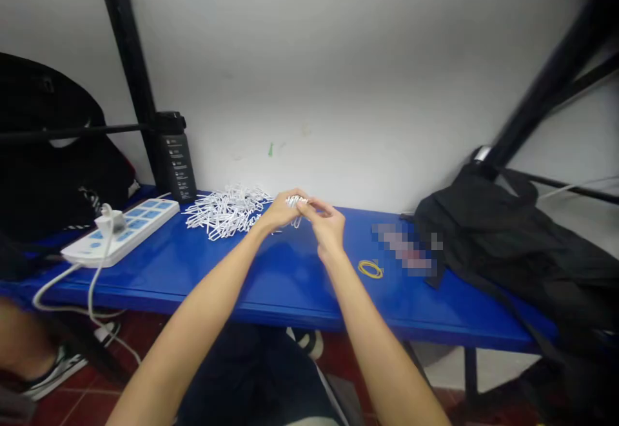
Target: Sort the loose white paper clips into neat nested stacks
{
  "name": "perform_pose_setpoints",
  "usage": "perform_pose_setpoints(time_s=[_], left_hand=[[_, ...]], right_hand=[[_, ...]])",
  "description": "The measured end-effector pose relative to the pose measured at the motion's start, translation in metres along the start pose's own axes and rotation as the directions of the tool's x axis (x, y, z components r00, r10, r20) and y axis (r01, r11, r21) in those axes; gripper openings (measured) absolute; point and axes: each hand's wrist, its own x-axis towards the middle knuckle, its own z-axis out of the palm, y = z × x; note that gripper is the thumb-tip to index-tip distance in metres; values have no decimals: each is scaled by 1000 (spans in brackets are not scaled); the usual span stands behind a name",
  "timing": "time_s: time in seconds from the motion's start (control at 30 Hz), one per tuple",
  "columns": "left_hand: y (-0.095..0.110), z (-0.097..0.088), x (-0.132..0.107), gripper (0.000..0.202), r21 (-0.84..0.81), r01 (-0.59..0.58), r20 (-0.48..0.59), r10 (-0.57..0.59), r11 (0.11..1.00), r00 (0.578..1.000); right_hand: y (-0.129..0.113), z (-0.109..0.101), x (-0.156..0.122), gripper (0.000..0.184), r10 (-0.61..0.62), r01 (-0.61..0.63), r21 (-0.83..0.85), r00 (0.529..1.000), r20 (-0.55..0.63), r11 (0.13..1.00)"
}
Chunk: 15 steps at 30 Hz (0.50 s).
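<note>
Both hands meet above the blue bench [290,284]. My left hand [283,210] is closed around a small bundle of white clips [294,202]. My right hand [329,226] pinches the same bundle from the right side with its fingertips. Just left of the hands lies a loose heap of white clips [225,210] on the bench, against the wall. A yellow rubber band [370,269] lies flat on the bench to the right of my right wrist.
A white power strip [123,229] with a plugged charger and cables sits at the left. A black bottle [176,158] stands by a black post. Black bags [507,239] cover the right end, another is at far left. Someone's shoe [53,368] is on the floor.
</note>
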Motion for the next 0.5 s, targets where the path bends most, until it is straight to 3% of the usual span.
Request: perform_pose_setpoints(time_s=[0.13,0.27,0.4,0.5], left_hand=[[2,-4,-3,50,145,-30,146,9,989,989],[-2,-6,-6,67,293,-128,260,50,948,964],[-3,-1,-10,76,382,-161,308,39,910,951],[-6,8,-13,80,296,-104,255,27,949,967]], right_hand=[[-2,-18,6,59,-63,87,-253,993,101,963],[-6,-29,12,59,-58,128,-334,975,213,934],[-8,-38,18,57,-119,249,-368,933,340,896],[-7,-46,23,55,-148,327,-379,891,430,866]])
